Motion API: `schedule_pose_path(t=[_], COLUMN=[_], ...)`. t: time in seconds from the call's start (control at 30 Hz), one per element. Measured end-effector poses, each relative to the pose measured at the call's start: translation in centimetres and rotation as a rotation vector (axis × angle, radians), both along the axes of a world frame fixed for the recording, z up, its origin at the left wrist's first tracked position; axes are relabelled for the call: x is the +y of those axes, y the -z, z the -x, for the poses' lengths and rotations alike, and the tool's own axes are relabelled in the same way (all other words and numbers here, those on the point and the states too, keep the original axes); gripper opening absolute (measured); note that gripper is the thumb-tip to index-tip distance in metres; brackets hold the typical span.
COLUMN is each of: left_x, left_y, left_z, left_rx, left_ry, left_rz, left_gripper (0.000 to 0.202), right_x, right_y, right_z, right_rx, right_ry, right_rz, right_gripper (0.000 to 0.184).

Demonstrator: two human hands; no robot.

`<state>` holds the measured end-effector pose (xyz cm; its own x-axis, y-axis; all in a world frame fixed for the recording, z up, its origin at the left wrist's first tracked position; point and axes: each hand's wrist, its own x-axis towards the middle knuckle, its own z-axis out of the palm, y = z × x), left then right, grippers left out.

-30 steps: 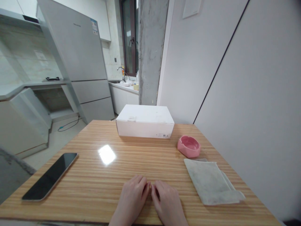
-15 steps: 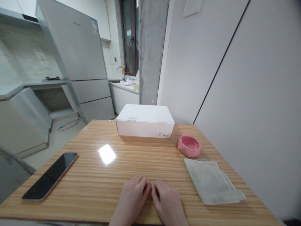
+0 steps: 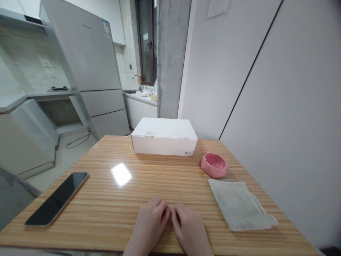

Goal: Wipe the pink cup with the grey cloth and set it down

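Observation:
My left hand (image 3: 152, 217) and my right hand (image 3: 188, 221) rest side by side at the near edge of the wooden table (image 3: 106, 213). Both are loosely closed, fingers curled under and thumbs facing each other with a slight gap between; no object shows in either. To the right of my right hand lies a folded greyish cloth (image 3: 238, 204). Just beyond the cloth sits a pink faceted ashtray (image 3: 214, 165). A black-screened phone (image 3: 58, 199) lies flat at the table's left side, well away from my left hand.
A closed white box (image 3: 164, 137) stands at the table's far edge. Behind it rises a bare concrete pillar (image 3: 173, 60), with a white wall (image 3: 279, 106) along the right. A grey fridge (image 3: 87, 53) and a kitchen counter (image 3: 16, 101) are at the left.

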<state>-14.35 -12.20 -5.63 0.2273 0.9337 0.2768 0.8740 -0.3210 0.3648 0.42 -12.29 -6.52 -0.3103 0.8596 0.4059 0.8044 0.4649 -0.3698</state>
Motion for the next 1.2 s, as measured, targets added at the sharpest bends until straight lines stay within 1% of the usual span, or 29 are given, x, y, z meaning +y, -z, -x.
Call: schedule_pose_path(t=[0.2,0.37,0.73,1.07,1.2], left_x=[0.0,0.0,-0.27,-0.37,-0.3], left_y=[-0.24,-0.5,0.1,-0.14,0.2], left_z=[-0.09,-0.12,-0.1,-0.45,-0.9], left_rx=[-0.001,0.011,0.059,0.107,0.112], left_ry=[0.007,0.015,0.04,0.053,-0.005], left_rz=[-0.007,-0.008,-0.059,-0.028,-0.024], left_gripper=[0.02,0.017,0.017,0.019,0.021], right_x=[-0.12,-0.12,-0.03,-0.05,0.11], right_y=[-0.11,-0.05,0.25,0.23,0.44], right_z=[0.02,0.02,-0.09,-0.01,0.13], right_rx=[-0.01,-0.01,-0.021,-0.036,-0.06], right_ry=[-0.002,-0.001,0.0,-0.009,0.021], right_rz=[0.018,0.003,0.02,-0.04,-0.034], right_gripper=[0.024,0.024,0.022,0.024,0.024])
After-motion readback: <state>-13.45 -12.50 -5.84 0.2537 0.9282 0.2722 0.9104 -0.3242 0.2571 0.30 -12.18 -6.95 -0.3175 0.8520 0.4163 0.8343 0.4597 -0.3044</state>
